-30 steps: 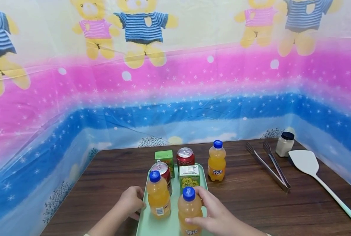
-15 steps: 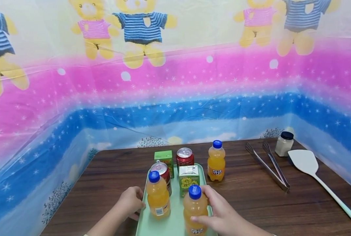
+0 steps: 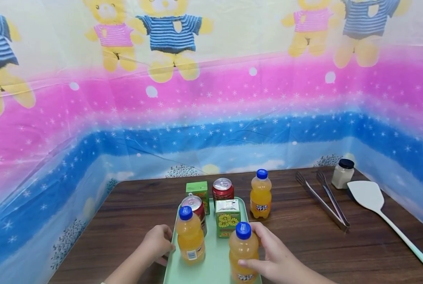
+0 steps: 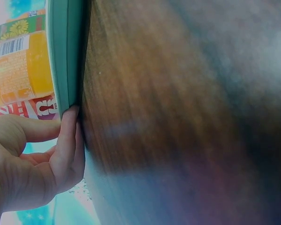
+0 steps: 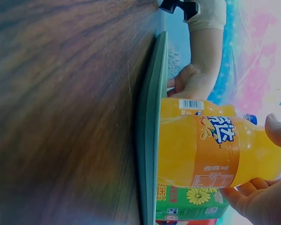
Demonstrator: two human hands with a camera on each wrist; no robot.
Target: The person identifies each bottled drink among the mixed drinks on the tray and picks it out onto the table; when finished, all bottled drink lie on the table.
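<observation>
My right hand [image 3: 273, 252] grips an orange soda bottle [image 3: 243, 254] with a blue cap, upright at the right side of the light green tray [image 3: 211, 256]. In the right wrist view the bottle's base is at the tray. My left hand [image 3: 156, 242] pinches the tray's left rim; thumb and fingertips meet the rim in the left wrist view. A second orange soda bottle [image 3: 191, 240] stands on the tray, closer to my left hand. Behind it are a red can [image 3: 196, 205], another red can [image 3: 223, 190], a green drink carton [image 3: 201, 193] and a flower-printed green carton [image 3: 228, 221].
A third orange soda bottle [image 3: 261, 195] stands on the brown table [image 3: 126, 209], right of the tray. Metal tongs [image 3: 325, 203], a jar with a black lid [image 3: 343, 174] and a white spatula [image 3: 369, 197] lie or stand farther right. A printed cloth [image 3: 197, 138] encloses the table.
My right hand has moved the gripped bottle to the right across the tray, away from the other bottle. The left hand stays at the tray's left rim.
</observation>
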